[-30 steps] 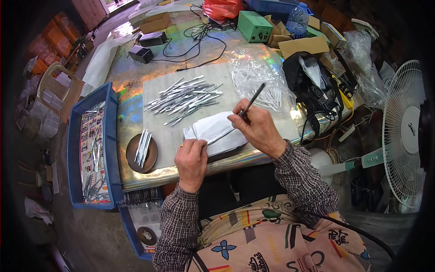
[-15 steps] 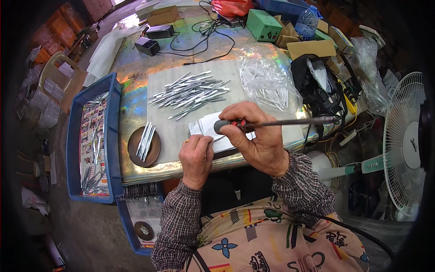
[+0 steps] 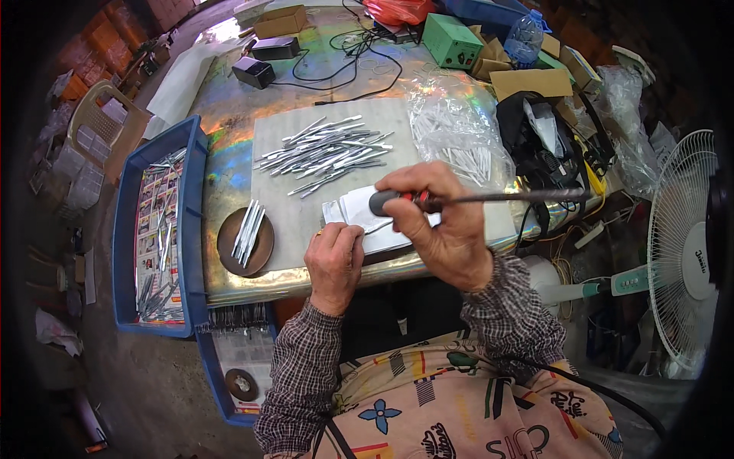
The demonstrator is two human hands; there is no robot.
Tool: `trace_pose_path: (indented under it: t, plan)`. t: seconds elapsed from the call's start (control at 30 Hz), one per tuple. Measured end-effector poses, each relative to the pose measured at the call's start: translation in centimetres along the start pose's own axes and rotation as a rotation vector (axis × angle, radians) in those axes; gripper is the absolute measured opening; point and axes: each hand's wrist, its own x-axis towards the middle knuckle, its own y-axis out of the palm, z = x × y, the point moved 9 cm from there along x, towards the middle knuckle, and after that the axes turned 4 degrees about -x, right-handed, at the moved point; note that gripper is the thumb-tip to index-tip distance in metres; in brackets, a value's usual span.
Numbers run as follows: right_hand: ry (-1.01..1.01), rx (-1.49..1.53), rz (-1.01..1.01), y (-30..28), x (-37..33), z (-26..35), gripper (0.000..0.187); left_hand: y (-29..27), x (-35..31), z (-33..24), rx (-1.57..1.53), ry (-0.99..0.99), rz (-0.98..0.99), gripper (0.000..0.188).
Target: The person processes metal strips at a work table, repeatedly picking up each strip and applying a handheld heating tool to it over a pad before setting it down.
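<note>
My right hand is clamped on a long-shafted tool over white padding on the tabletop; my left hand, apart, touches the padding's edge, its grip unclear. A brown dish holds silvery strips; a blue tray, more on printed paper.

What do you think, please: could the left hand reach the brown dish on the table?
Probably yes: nothing visible blocks the left hand from the brown dish to its left, though its fingers are at the white pad.
</note>
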Motion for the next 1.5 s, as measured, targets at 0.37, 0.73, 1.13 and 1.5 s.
trace_pose_path:
  t: [0.37, 0.73, 1.13, 1.5]
  plan:
    - [0.245, -0.279, 0.17, 2.0, -3.6, -7.1, 0.02, -0.3, 0.7, -0.7, 0.043, 0.022, 0.01, 0.017]
    - [0.307, -0.305, 0.124, -0.8, -5.1, -8.9, 0.02, -4.4, -0.5, 2.0, 0.07, -0.133, -0.073, 0.011]
    - [0.265, -0.332, 0.107, -0.4, -4.7, -8.9, 0.02, -12.6, -3.8, 8.6, 0.307, -0.321, -0.207, 0.008]
    - [0.288, -0.282, 0.086, -0.1, -5.3, -9.5, 0.019, -13.2, -5.7, 10.5, 0.388, -0.388, -0.229, 0.007]
